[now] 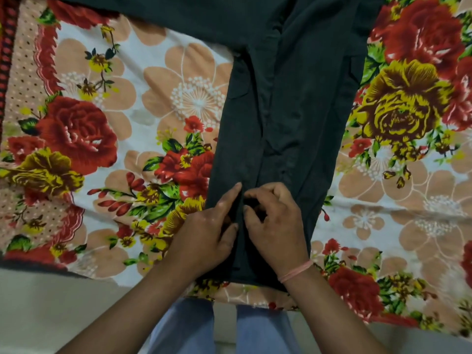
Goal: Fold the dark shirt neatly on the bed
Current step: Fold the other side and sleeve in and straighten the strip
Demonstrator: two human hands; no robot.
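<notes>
The dark shirt (288, 103) lies on the floral bedsheet (107, 118), folded into a long narrow strip that runs from the top of the view down to the near bed edge. One sleeve spreads out to the upper left. My left hand (209, 226) rests on the shirt's lower left part, its fingers fairly straight and pressing the cloth along a middle fold line. Just right of that line, my right hand (273, 221) has its fingers curled and pinches a fold of the dark cloth. A pink band circles the right wrist.
The bed's near edge (255, 295) runs along the bottom of the sheet, with a pale floor (51, 310) and my light blue trouser legs (184, 328) below it. A dark red patterned border (7, 47) marks the sheet's left side.
</notes>
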